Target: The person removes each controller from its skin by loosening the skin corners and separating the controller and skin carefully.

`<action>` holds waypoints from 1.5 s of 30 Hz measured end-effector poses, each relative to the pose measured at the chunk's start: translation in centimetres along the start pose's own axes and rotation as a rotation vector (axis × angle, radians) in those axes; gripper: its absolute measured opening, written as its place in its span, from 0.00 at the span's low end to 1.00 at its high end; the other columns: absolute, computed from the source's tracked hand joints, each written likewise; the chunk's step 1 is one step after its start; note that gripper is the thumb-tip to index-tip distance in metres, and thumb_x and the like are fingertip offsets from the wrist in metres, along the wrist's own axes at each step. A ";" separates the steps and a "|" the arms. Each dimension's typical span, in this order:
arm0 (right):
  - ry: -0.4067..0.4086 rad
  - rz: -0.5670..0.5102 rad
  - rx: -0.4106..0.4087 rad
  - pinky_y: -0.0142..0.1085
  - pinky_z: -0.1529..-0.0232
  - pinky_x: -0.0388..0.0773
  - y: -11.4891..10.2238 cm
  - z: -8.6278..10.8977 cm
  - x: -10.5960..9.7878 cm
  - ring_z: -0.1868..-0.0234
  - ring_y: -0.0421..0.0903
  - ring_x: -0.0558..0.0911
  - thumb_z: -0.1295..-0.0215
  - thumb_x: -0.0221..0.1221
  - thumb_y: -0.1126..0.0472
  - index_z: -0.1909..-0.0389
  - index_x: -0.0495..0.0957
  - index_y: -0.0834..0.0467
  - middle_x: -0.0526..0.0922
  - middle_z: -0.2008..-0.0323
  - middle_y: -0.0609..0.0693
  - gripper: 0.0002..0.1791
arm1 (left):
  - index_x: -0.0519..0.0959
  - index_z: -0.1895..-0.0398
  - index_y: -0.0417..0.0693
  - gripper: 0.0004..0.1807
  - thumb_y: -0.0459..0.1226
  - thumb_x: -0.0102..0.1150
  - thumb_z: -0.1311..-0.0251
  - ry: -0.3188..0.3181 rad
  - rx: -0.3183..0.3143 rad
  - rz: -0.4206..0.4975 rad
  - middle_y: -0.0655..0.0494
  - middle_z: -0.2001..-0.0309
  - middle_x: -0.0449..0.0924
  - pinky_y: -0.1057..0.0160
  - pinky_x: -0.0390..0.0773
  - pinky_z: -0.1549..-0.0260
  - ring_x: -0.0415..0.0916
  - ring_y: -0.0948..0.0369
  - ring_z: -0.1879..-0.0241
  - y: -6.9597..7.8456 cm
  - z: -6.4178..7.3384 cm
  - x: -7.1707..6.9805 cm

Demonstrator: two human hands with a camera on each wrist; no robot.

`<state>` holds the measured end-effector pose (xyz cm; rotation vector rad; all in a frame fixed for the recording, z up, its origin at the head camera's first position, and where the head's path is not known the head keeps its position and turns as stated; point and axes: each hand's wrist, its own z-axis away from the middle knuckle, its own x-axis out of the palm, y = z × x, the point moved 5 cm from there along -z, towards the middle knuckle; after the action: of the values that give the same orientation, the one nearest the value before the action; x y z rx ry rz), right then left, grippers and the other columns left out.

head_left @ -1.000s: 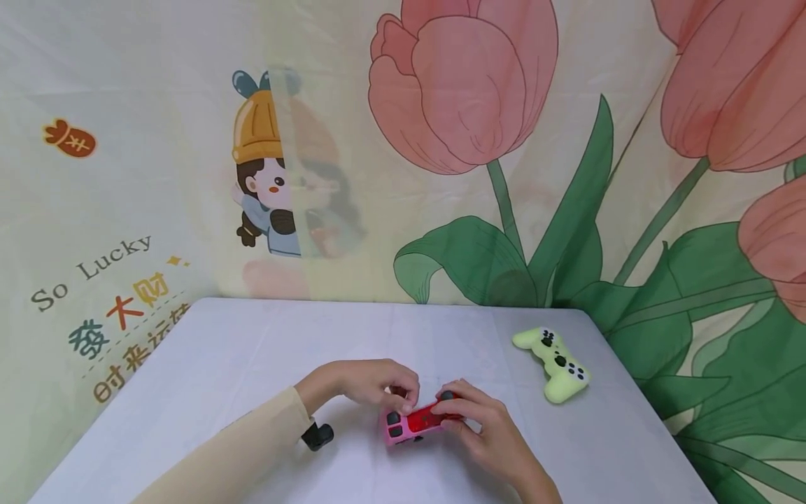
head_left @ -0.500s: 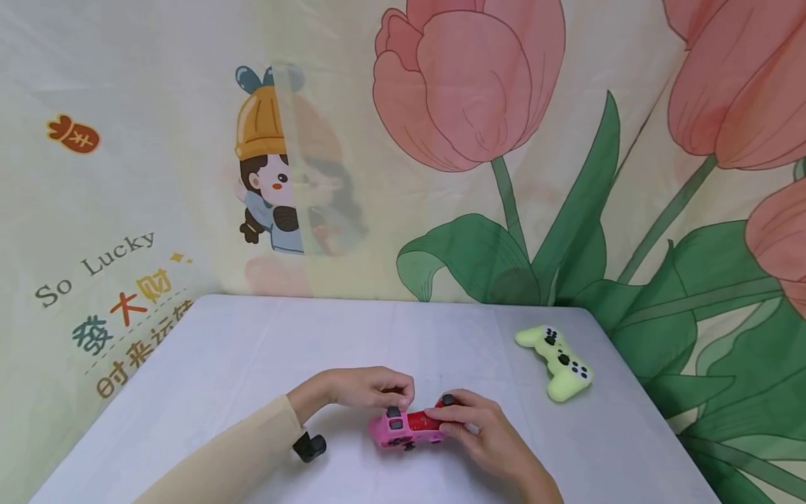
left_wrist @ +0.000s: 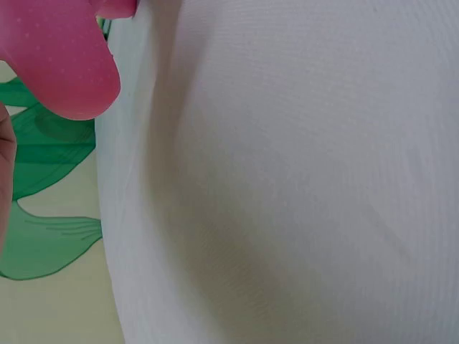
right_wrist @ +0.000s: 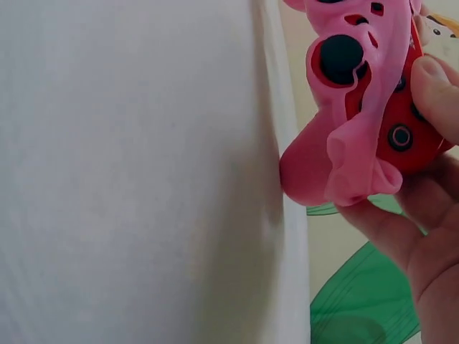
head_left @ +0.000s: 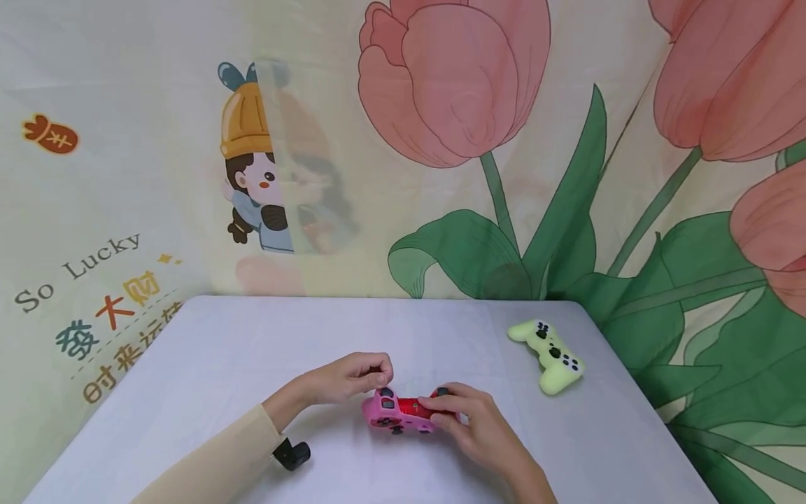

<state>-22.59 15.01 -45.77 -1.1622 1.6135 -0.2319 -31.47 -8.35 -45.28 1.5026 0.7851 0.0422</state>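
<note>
A red game controller sits partly inside a pink silicone cover, low over the table in the head view. Fingers and thumb of my right hand grip its right end. In the right wrist view, the cover is stretched and folded at that end, leaving red controller face and buttons bare. My left hand has curled fingers, with thumb and fingertips pinching the cover's upper left edge by the shoulder buttons. The left wrist view shows just a rounded pink grip of the cover.
A pale green game controller lies on the white table at the back right. A black device hangs under the left cuff. A curtain with printed tulips stands behind the table.
My left hand has moved left along the controller's top edge. The controller has shifted slightly left and turned, showing more of its pink left front. The right hand keeps its grip.
</note>
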 end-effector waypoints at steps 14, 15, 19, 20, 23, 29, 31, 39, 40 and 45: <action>0.124 0.108 0.168 0.43 0.48 0.85 -0.2 -1.0 0.0 0.54 0.36 0.84 0.36 0.74 0.63 0.48 0.90 0.35 0.87 0.56 0.33 0.21 | 0.76 0.57 0.52 0.02 0.37 0.56 0.21 0.078 0.145 -0.321 0.57 0.63 0.77 0.66 0.79 0.59 0.74 0.66 0.61 1.8 1.6 -1.6; 0.132 0.120 0.171 0.43 0.47 0.85 -0.2 -1.0 0.0 0.53 0.36 0.84 0.36 0.74 0.62 0.48 0.90 0.35 0.87 0.56 0.33 0.21 | 0.77 0.57 0.53 0.02 0.38 0.57 0.22 0.079 0.143 -0.364 0.59 0.63 0.78 0.66 0.79 0.59 0.75 0.67 0.61 1.8 1.6 -1.6; 0.149 0.197 0.165 0.42 0.50 0.85 -0.3 -0.9 0.6 0.56 0.35 0.83 0.36 0.75 0.59 0.49 0.89 0.34 0.85 0.57 0.33 0.19 | 0.79 0.57 0.55 0.04 0.43 0.58 0.22 0.079 0.095 -0.474 0.67 0.61 0.78 0.67 0.79 0.59 0.74 0.69 0.60 1.6 1.6 -1.7; 0.154 0.222 0.161 0.41 0.50 0.86 -0.4 -0.9 0.7 0.56 0.35 0.83 0.36 0.75 0.58 0.49 0.89 0.33 0.85 0.56 0.34 0.19 | 0.79 0.57 0.56 0.03 0.43 0.59 0.22 0.080 0.068 -0.478 0.68 0.61 0.78 0.67 0.78 0.58 0.74 0.69 0.60 1.5 1.7 -1.7; 0.163 0.282 0.156 0.42 0.50 0.86 -0.6 -0.8 1.1 0.56 0.36 0.83 0.36 0.75 0.57 0.49 0.89 0.33 0.85 0.55 0.36 0.18 | 0.80 0.57 0.57 0.02 0.42 0.61 0.23 0.095 0.009 -0.482 0.70 0.60 0.78 0.67 0.79 0.57 0.75 0.69 0.60 1.4 1.9 -1.6; 0.169 0.309 0.188 0.49 0.46 0.86 -0.7 -0.9 1.2 0.50 0.44 0.86 0.36 0.75 0.57 0.48 0.89 0.34 0.86 0.51 0.43 0.18 | 0.80 0.55 0.58 0.03 0.40 0.65 0.26 0.159 -0.025 -0.493 0.70 0.59 0.81 0.65 0.82 0.51 0.79 0.70 0.56 1.6 2.0 -1.6; 0.168 0.301 0.196 0.50 0.45 0.85 -0.7 -0.9 1.0 0.50 0.45 0.86 0.36 0.75 0.57 0.48 0.90 0.34 0.86 0.50 0.44 0.18 | 0.80 0.55 0.59 0.03 0.40 0.65 0.26 0.159 -0.025 -0.489 0.71 0.58 0.82 0.64 0.82 0.50 0.81 0.71 0.55 1.7 1.7 -1.7; 0.172 0.306 0.217 0.49 0.46 0.86 -0.2 -0.6 0.4 0.49 0.44 0.86 0.35 0.74 0.57 0.47 0.89 0.35 0.86 0.50 0.42 0.18 | 0.82 0.52 0.62 0.04 0.42 0.64 0.25 0.132 -0.003 -0.531 0.70 0.56 0.83 0.57 0.85 0.51 0.80 0.71 0.55 2.7 0.3 -1.6; 0.172 0.304 0.218 0.49 0.46 0.86 -0.1 -0.6 0.3 0.49 0.44 0.86 0.34 0.74 0.57 0.47 0.89 0.35 0.86 0.50 0.43 0.18 | 0.83 0.52 0.62 0.04 0.42 0.65 0.25 0.127 -0.002 -0.526 0.71 0.55 0.83 0.57 0.85 0.51 0.81 0.71 0.55 2.8 0.1 -1.5; 0.173 0.305 0.210 0.49 0.46 0.86 0.0 -0.5 0.1 0.50 0.43 0.85 0.35 0.74 0.58 0.47 0.89 0.37 0.86 0.50 0.43 0.17 | 0.86 0.50 0.59 0.07 0.43 0.66 0.27 0.057 0.007 -0.490 0.71 0.52 0.83 0.63 0.83 0.48 0.81 0.71 0.53 3.4 -1.2 -1.0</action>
<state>-23.03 14.75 -45.60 -0.7414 1.8451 -0.3017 -31.28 -7.41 -41.63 1.2851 1.1813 -0.2853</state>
